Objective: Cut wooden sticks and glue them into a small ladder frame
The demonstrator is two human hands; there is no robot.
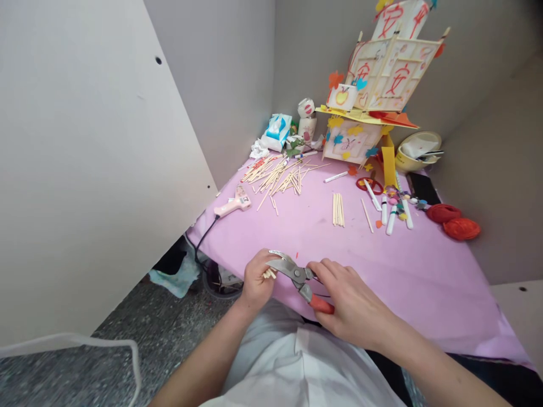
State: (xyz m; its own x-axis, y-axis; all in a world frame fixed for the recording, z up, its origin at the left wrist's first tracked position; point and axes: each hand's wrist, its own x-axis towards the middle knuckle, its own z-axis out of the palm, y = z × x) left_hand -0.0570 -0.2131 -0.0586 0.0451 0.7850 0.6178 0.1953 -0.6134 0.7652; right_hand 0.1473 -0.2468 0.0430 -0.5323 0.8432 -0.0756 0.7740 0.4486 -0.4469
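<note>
My left hand (pixel 257 278) is closed round several short wooden sticks (pixel 268 274), whose ends poke out toward the right. In my right hand (pixel 345 294) is a pair of pruning shears (pixel 298 275) with an orange-red handle. Its blades are parted beside my left fingers, close to the stick ends; whether they touch a stick I cannot tell. Beyond my hands, a row of cut sticks (pixel 338 210) lies side by side on the pink tablecloth (pixel 297 226), with a single stick (pixel 367 215) to its right. Farther back left is a loose pile of sticks (pixel 275 175).
A pink glue gun (pixel 233 203) lies at the left edge, its cord hanging down. A decorated paper-and-stick lantern tower (pixel 360 96) stands at the back. Markers (pixel 391 219), red-handled scissors (pixel 370 185), red yarn (pixel 461 228) and a phone (pixel 423 189) lie on the right. A bin (pixel 223 288) sits below.
</note>
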